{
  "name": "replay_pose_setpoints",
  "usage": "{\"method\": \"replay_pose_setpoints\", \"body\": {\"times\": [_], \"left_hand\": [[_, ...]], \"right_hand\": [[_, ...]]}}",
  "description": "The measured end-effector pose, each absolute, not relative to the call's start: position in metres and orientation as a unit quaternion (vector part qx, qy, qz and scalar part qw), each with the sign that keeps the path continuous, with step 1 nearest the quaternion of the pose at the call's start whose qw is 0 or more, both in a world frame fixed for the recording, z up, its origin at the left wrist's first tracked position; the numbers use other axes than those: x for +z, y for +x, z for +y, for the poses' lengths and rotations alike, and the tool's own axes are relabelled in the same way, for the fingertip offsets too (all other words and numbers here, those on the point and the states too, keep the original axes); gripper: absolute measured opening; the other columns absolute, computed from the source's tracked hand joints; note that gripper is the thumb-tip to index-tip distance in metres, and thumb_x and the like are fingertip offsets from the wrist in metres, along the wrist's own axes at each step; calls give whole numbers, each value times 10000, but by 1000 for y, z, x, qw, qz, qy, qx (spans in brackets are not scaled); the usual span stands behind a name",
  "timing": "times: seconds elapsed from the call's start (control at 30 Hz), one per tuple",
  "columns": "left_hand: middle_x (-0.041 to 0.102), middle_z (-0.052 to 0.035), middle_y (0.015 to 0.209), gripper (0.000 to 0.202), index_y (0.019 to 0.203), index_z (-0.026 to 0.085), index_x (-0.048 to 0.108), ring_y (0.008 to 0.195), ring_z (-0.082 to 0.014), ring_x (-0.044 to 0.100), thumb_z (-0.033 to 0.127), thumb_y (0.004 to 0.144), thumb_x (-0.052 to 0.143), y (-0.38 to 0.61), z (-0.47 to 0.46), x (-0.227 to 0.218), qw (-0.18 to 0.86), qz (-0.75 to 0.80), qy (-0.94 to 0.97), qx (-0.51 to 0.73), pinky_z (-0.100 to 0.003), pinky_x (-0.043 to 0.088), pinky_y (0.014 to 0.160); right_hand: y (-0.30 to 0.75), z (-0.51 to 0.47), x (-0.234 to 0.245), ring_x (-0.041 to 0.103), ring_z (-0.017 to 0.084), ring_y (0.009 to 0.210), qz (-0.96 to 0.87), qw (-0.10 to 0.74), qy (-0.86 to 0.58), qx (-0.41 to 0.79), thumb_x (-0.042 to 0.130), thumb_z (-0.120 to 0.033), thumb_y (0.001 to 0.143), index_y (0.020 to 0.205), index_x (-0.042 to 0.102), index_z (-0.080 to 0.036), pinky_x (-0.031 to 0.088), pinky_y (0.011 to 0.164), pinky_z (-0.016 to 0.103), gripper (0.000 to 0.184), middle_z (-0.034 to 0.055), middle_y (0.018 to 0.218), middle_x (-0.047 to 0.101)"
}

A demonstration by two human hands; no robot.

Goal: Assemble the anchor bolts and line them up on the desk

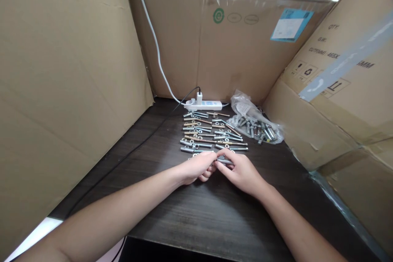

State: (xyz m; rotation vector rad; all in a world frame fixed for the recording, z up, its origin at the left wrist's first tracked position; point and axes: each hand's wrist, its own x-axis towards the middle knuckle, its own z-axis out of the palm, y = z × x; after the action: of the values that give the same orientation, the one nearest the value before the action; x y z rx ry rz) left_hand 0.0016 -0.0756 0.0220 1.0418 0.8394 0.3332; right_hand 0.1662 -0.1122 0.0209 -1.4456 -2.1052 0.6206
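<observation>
Over the dark table, my two hands meet on a silver expansion bolt (225, 161). My right hand (242, 170) pinches its sleeve between thumb and fingers. The other end runs into my left hand (198, 166), whose fingers are curled closed around it and hide it. Just beyond the hands lie rows of bolt parts: silver and brass-coloured rods (199, 140), sleeves (186, 149), washers and nuts. Part of the nearest row is covered by my hands.
A clear plastic bag (245, 104) with several metal anchors (265, 131) lies at the back right. Behind the rows is a white power strip (208, 105) with a black cable (135, 147) crossing the table's left side. Cardboard walls (172, 49) enclose three sides.
</observation>
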Motion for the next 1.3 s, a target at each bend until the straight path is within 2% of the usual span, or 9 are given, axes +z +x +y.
{"method": "replay_pose_setpoints", "body": {"times": [0.27, 0.43, 0.57, 0.67, 0.8, 0.9, 1.03, 1.13, 1.3], "left_hand": [[258, 76, 516, 225, 627, 174, 358, 381, -28, 117, 320, 799, 358, -3, -66, 17, 812, 392, 416, 118, -166, 47, 381], [344, 42, 571, 226, 636, 144, 424, 408, -25, 162, 308, 772, 349, -6, -63, 10, 844, 337, 388, 154, -153, 75, 396], [397, 24, 609, 149, 639, 142, 412, 430, -29, 216, 257, 727, 376, -3, -66, 10, 829, 350, 381, 214, -160, 121, 414], [402, 25, 588, 157, 653, 152, 405, 439, -42, 233, 275, 747, 374, -2, -67, 11, 827, 346, 391, 207, -176, 146, 430], [311, 59, 525, 251, 651, 173, 363, 430, -52, 197, 367, 809, 357, -2, -69, 14, 829, 327, 425, 161, -204, 112, 440], [308, 63, 537, 290, 674, 176, 366, 445, -53, 197, 425, 822, 377, -3, -71, 18, 828, 316, 438, 150, -209, 100, 450], [349, 52, 563, 246, 648, 170, 358, 456, -46, 205, 361, 766, 458, -2, -72, 20, 819, 330, 450, 131, -209, 98, 454], [369, 41, 570, 167, 638, 164, 371, 453, -47, 216, 289, 727, 437, -2, -71, 18, 821, 338, 442, 133, -208, 103, 453], [384, 34, 610, 149, 648, 150, 416, 456, -43, 222, 281, 718, 419, -3, -69, 15, 823, 337, 434, 147, -204, 115, 447]], "right_hand": [[168, -114, 23, 576, 113, 557, -755, 324, -533, 205, 546, -366, 850, 900, 633, -198, 451, 539, 214, 195, -5, 705, 663], [166, -114, 24, 640, 132, 667, -738, 382, -501, 243, 569, -369, 846, 921, 649, -189, 513, 610, 212, 211, 20, 808, 698], [165, -113, 22, 664, 151, 749, -739, 376, -488, 274, 590, -371, 837, 950, 678, -202, 534, 671, 229, 221, 26, 874, 715], [165, -112, 19, 663, 150, 740, -741, 357, -494, 283, 599, -363, 831, 956, 689, -217, 531, 669, 234, 212, 18, 889, 721], [164, -110, 16, 639, 143, 680, -741, 342, -509, 273, 616, -402, 813, 955, 669, -210, 504, 622, 238, 245, 16, 855, 711], [163, -111, 15, 592, 133, 600, -736, 323, -531, 267, 621, -447, 796, 948, 636, -209, 464, 571, 240, 283, 0, 746, 679], [164, -111, 16, 527, 120, 529, -735, 293, -551, 263, 595, -457, 809, 959, 599, -219, 392, 519, 230, 281, -34, 621, 600], [165, -111, 19, 476, 109, 491, -742, 278, -552, 260, 598, -456, 806, 955, 595, -221, 339, 498, 226, 278, -51, 569, 551], [168, -111, 23, 437, 102, 471, -731, 300, -551, 267, 530, -463, 851, 903, 592, -210, 306, 491, 226, 266, -53, 542, 516]]}}
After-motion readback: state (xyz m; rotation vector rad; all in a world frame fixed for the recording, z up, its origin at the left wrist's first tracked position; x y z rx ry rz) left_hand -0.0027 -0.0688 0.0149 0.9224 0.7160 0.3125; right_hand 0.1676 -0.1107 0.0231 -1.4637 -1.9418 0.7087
